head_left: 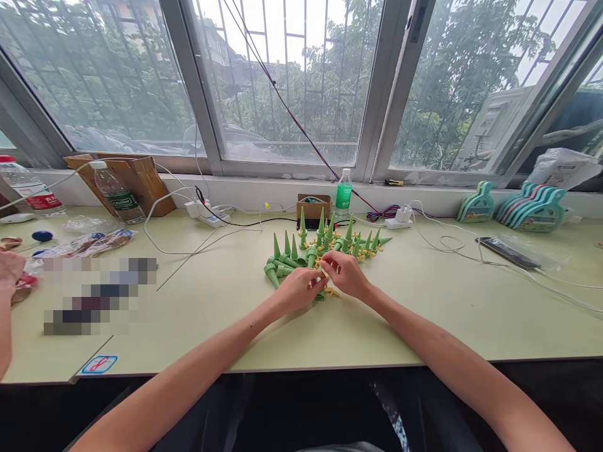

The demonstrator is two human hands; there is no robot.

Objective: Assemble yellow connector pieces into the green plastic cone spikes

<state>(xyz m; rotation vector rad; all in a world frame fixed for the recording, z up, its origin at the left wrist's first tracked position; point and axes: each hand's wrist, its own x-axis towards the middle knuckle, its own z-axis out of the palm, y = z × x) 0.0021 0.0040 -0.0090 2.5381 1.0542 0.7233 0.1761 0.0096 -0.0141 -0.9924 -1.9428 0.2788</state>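
a: where are the green cones (321,227)?
b: in a cluster at the middle of the tabletop (377,336), some standing point up, some lying on their sides, with small yellow pieces (332,292) among them.
a: and the hands?
b: both at the near edge of the cluster, the left hand (301,287) just beside the right hand (346,274). fingers drawn in narrow on each (whether they pinch anything, i can't tell).
a: what's behind the cones?
b: a small open cardboard box (305,206), and beside it an upright bottle (344,193) with a green label.
a: farther out?
b: teal handled pieces (475,204) by the sill on the right; at the far left edge, another person's arm (4,314).
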